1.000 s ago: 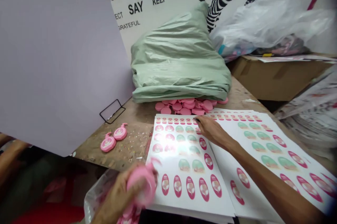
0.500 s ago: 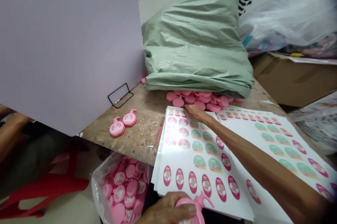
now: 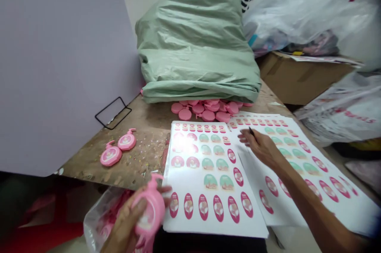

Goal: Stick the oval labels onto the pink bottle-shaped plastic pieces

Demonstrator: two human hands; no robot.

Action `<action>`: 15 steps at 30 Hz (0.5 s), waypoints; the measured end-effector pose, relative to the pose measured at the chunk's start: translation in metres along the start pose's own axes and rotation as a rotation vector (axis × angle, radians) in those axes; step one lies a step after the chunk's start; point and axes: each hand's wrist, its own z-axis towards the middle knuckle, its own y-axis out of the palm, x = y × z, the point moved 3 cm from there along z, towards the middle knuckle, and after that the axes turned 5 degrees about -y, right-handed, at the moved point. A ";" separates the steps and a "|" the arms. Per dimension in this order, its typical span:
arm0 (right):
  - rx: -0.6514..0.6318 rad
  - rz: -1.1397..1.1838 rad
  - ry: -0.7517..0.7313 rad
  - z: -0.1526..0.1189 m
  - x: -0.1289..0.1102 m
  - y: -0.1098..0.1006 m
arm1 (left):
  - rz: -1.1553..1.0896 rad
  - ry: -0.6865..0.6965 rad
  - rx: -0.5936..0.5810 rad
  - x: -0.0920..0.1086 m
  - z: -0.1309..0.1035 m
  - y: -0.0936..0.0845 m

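Note:
My left hand is closed round a pink toy pump bottle with a round label on its face, tilted above the near table edge. More pink shows just under it; whether my hand holds that too I cannot tell. Over the right-hand sticker sheets, my right hand has a small dark pointed thing between its fingers. Left of these lies another stack of sticker sheets with pink ovals and green half-rounds. Two labelled pink pump bottles lie on the table.
A large green bag stands at the back, with several plain pink bottles at its foot. A pale panel blocks the left, near a black wire stand. Below the edge hangs a clear bag; a cardboard box sits right.
My right hand has drawn back from the pile of pink bottles and moved right over the sheets. My left hand has lifted the pump bottle up and left. The view has shifted right.

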 end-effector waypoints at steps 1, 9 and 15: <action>0.003 0.047 0.067 -0.026 0.011 0.000 | -0.051 0.075 0.074 0.004 0.015 0.000; 0.062 0.115 0.330 -0.134 -0.003 0.041 | -0.080 0.213 0.013 -0.014 0.076 0.024; 0.046 -0.030 0.343 -0.124 -0.012 0.040 | -0.047 0.202 0.066 -0.014 0.070 0.027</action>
